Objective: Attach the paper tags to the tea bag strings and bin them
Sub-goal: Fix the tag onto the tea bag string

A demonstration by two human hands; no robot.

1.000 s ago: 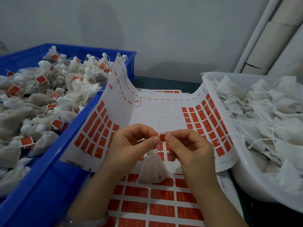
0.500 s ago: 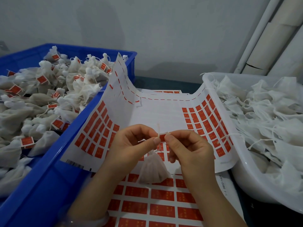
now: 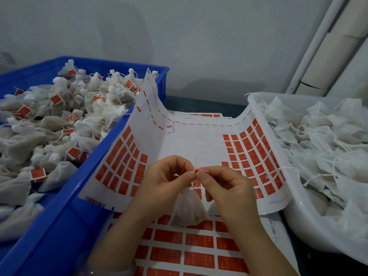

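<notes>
My left hand (image 3: 163, 182) and my right hand (image 3: 225, 186) meet over the sticker sheet, fingertips pinching a small red paper tag (image 3: 197, 171) folded round a white string (image 3: 196, 162). A white tea bag (image 3: 188, 211) hangs from that string below my fingers, just above the lower sheet. A curled white sheet of red tags (image 3: 191, 144) lies between the two bins, with a flat sheet of red tags (image 3: 191, 253) beneath it.
A blue crate (image 3: 65, 214) on the left holds several tea bags with red tags. A translucent white tub (image 3: 310, 226) on the right holds several untagged tea bags with loose strings. A grey wall and white pipes stand behind.
Almost nothing has moved. Both hands keep pinching the tag and string in the same spot, and the tea bag still hangs below.
</notes>
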